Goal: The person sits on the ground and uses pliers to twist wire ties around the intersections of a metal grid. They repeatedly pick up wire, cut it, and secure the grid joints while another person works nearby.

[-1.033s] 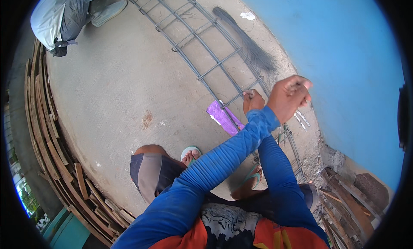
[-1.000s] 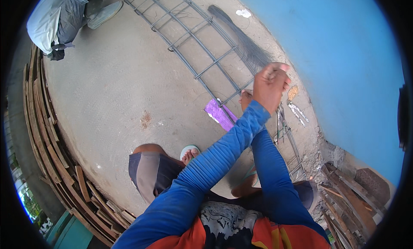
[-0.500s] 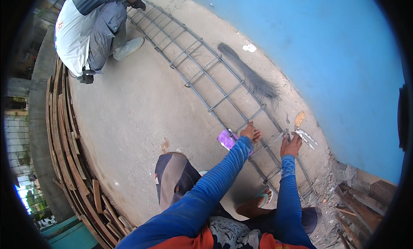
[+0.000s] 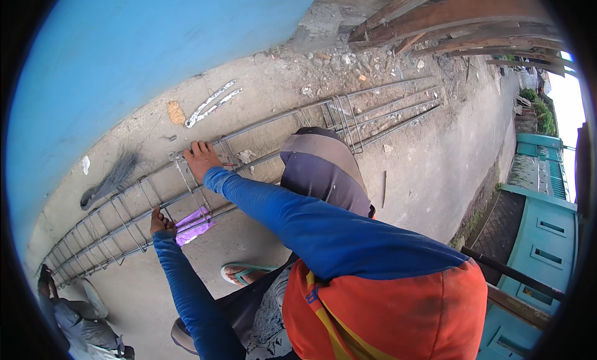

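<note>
Rebar cage [image 4: 177,199]: laid along the concrete floor [image 4: 423,182] from lower left to upper right, beside the blue wall [image 4: 155,30]; partly covered by the bent knee [image 4: 323,167].
Left hand [image 4: 163,222]: placed at the middle run of the cage, with its fingers bent and bunched close together; whether a bar or a wire is gripped cannot be told.
Right hand [image 4: 200,159]: laid palm down at the wall-side bar, with its fingers slightly parted and bent over; whether anything is held under them cannot be told.
Purple wrapper [image 4: 193,226]: seen through the bars, just beside the left hand.
Wire bundle [image 4: 112,179]: set down between cage and wall, its loose ends fanned toward the right hand.
Two-handled tool [image 4: 214,102]: left lying near the wall, its handles spotted with white; an orange-brown piece [image 4: 176,113] is seen just beside it.
Co-worker [image 4: 81,326]: partly cut off by the dark rim at lower left, with a hand placed near the far end of the cage.
Wooden boards [image 4: 460,11]: stacked at upper right, past the rubble [image 4: 348,61].
</note>
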{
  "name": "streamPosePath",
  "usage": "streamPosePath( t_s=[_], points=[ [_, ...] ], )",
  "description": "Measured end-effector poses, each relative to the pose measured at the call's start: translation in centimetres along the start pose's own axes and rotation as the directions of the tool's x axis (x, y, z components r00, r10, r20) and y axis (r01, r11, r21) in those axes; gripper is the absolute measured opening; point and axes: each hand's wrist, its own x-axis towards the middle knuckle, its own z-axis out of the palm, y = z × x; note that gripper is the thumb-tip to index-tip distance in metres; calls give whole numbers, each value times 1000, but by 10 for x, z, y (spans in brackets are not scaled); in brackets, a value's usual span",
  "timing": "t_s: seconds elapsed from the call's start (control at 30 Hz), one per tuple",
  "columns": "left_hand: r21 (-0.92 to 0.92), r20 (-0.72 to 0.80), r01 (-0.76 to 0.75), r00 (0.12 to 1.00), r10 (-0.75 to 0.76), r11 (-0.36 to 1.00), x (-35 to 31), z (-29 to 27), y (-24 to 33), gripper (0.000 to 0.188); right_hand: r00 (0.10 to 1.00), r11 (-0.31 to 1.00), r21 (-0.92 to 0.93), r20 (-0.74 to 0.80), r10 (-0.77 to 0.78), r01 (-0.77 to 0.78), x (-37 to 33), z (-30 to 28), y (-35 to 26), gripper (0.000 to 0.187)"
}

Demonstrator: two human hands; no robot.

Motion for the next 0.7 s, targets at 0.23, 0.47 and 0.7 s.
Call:
streamPosePath(
  t_s=[0.23, 0.47, 0.7],
  points=[
    [328, -122, -42, 989, 86, 944, -4, -3, 10, 24, 981, 950, 260, 125, 145, -174, 16, -9, -4, 24],
    [459, -135, -46, 983, 121, 887, 35, -28, 2, 26, 975, 858, 468, 159, 153, -211, 34, -34, -48, 32],
    [944, 213, -313, 821, 529, 106, 29, -37, 13, 35, 746, -216, 779, 627, 224, -589, 34, -29, -81, 37]
  ],
)
